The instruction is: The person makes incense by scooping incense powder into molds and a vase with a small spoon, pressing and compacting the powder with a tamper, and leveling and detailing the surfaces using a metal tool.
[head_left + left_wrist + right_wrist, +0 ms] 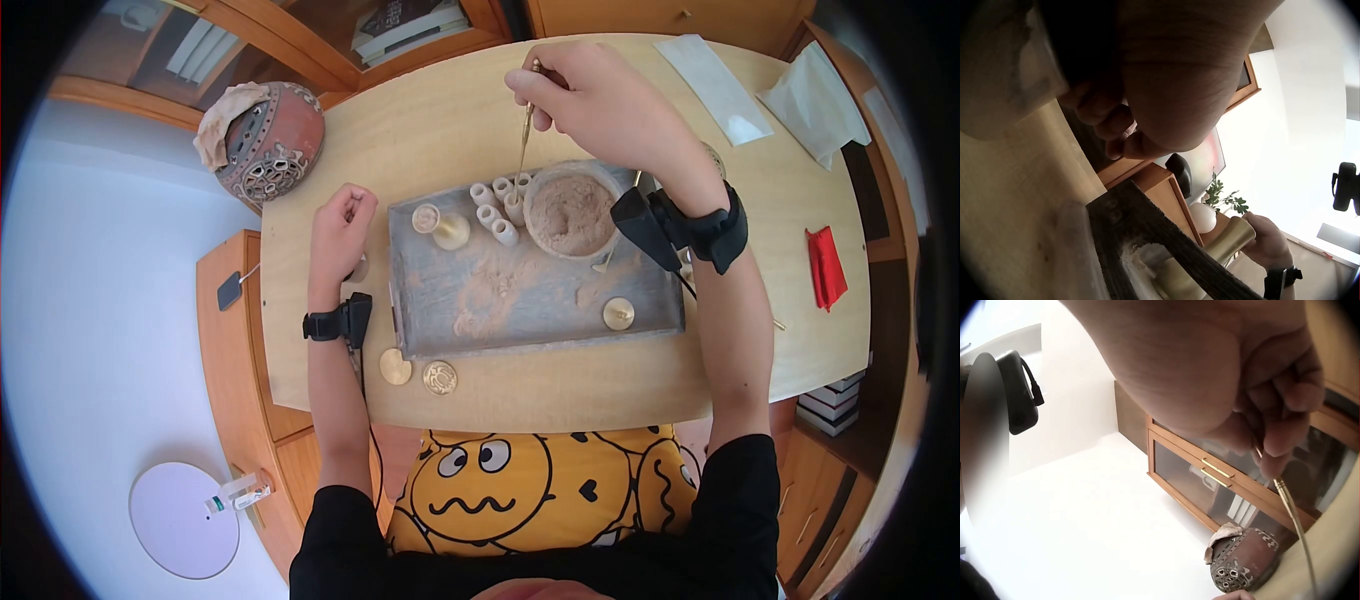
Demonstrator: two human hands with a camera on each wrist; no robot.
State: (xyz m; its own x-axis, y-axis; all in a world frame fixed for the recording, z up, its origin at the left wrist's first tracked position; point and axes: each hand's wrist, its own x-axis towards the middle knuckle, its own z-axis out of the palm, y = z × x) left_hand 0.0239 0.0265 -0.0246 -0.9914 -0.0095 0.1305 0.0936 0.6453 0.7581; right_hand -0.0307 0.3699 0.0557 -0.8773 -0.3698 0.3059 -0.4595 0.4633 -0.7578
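My right hand [590,100] pinches a slim brass rod-like tool [525,135] near its top. The tool's shaft [1299,528] points down, and its lower end overlaps a cluster of small pale tubes [487,214] in the head view. Beside the tubes, a round bowl [532,232] contains brownish powder [573,213] with a hollow in its middle. My left hand [340,232] rests off the left side of the grey tray [397,300], its fingers loosely curled and nothing visible in them. In the left wrist view that hand [1172,94] is near the dark tray edge [1141,215].
A brass vase-like vessel [450,232] and a small brass piece [618,314] stand on the tray among spilled powder. Two brass discs [396,366] lie in front. A carved pot [290,135] is at back left, a red pouch [826,268] at right, plastic packets [715,88] at back right.
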